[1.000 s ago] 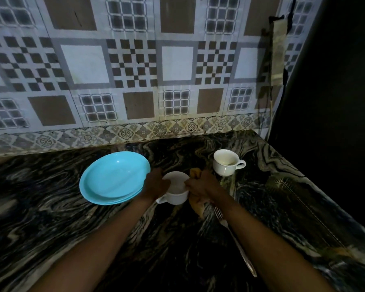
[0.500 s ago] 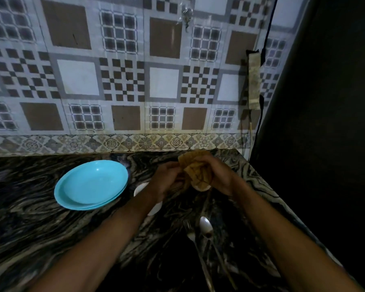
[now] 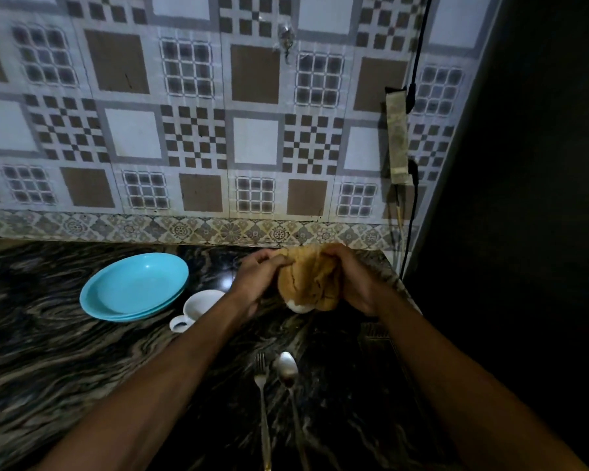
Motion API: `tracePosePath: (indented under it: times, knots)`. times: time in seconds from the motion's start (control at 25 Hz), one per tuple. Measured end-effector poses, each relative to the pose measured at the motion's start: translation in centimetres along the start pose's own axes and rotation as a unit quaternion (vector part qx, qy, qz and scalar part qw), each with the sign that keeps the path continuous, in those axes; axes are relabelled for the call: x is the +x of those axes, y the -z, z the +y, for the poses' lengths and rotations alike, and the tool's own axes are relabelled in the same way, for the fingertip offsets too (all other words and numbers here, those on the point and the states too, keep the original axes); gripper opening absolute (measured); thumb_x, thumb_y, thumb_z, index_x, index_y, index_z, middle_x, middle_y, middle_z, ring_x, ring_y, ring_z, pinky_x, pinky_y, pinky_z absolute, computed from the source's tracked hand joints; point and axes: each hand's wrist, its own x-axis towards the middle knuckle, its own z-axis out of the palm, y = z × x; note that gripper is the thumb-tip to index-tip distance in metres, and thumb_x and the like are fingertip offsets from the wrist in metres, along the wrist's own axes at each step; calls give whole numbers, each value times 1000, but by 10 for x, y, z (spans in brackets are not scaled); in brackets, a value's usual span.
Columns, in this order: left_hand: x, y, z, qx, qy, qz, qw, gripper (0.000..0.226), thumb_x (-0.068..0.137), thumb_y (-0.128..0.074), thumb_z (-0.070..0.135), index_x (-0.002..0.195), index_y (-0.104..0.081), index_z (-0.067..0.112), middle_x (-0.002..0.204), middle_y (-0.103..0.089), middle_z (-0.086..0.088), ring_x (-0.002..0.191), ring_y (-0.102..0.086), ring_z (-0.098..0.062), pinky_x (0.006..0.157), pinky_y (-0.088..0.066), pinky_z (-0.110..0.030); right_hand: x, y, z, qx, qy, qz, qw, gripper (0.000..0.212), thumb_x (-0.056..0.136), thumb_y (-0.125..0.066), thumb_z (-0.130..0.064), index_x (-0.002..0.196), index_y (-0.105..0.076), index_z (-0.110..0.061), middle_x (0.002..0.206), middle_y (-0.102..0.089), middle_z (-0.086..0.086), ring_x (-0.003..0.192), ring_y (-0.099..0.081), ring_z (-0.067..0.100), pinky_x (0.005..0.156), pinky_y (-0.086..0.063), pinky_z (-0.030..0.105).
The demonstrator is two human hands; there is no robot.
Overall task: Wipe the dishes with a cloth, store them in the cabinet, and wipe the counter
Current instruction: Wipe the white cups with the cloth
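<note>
Now that I've swapped the left cup [image 3: 200,305] for the right one, both hands [image 3: 257,278] [image 3: 354,283] grip cloth [image 3: 312,282] around it; wiping continues.

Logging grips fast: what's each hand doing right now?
Left hand: pinches the cloth.
Right hand: grips the cloth wrapped round a white cup.

Both arms reach forward, left hand [image 3: 257,280] and right hand [image 3: 352,283] curled in a grip.
</note>
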Motion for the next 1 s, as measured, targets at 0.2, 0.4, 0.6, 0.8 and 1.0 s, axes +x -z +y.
tracePosePath:
  times: [0.2, 0.4, 0.6, 0.8, 1.0]
  knots:
    - [2, -27, -1, 29, 20, 32, 999, 14, 80, -70, 11, 73, -58, 13, 69, -63, -6, 60, -59, -17, 57, -48, -24, -2, 13, 9, -12, -11, 11, 1000, 26, 91, -59, -28, 106, -66, -7, 90, -72, 8, 80, -67, 21, 70, -53, 30]
    - [16, -57, -37, -7, 99, 41, 994, 19, 88, -56, 23, 91, -68, 9, 73, -65, -9, 57, -60, -17, 54, -46, -22, 4, 50, 16, -42, -22, 139, 989, 15, 89, -59, -17, 96, -65, -5, 89, -68, 23, 81, -65, 34, 77, -54, 45]
    - [28, -89, -90, 64, 188, -16, 980, 16, 91, -54, 19, 101, -62, 10, 68, -58, -8, 55, -53, -16, 44, -39, -18, 12, 83, 24, 11, 10, 242, 970, 21, 94, -54, -25, 97, -63, -7, 111, -63, 32, 98, -63, 45, 85, -52, 60]
    - [32, -110, -119, 30, 171, -32, 984, 37, 93, -48, 11, 129, -49, 18, 72, -64, -9, 57, -63, -17, 51, -49, -22, 10, 92, 36, -12, 7, 254, 967, 36, 96, -51, -31, 122, -59, -8, 116, -65, 16, 101, -64, 33, 86, -55, 45]
    - [35, -108, -117, -36, 210, -59, 975, 41, 95, -47, 20, 137, -44, 21, 90, -71, -12, 71, -71, -20, 55, -56, -24, 18, 78, 44, -11, -12, 251, 968, 56, 93, -50, -44, 140, -42, -13, 136, -53, 12, 116, -57, 32, 95, -51, 50]
